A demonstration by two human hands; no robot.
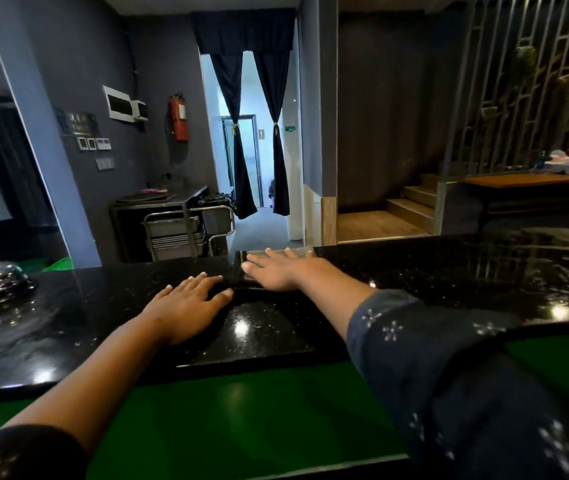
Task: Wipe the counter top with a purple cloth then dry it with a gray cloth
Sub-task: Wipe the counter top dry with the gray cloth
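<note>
Gray cloth (276, 252) lies at the far table (449, 271) edge under the flat right hand (272, 271), fingers together; left hand (186, 303) spread beside; pushed further, it may fall.

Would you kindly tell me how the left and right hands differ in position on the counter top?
The left hand lies flat on bare black counter top, nearer the person. The right hand reaches farther, pressing a dark folded cloth at the far edge. Both are open, palms down, fingers straight.
</note>
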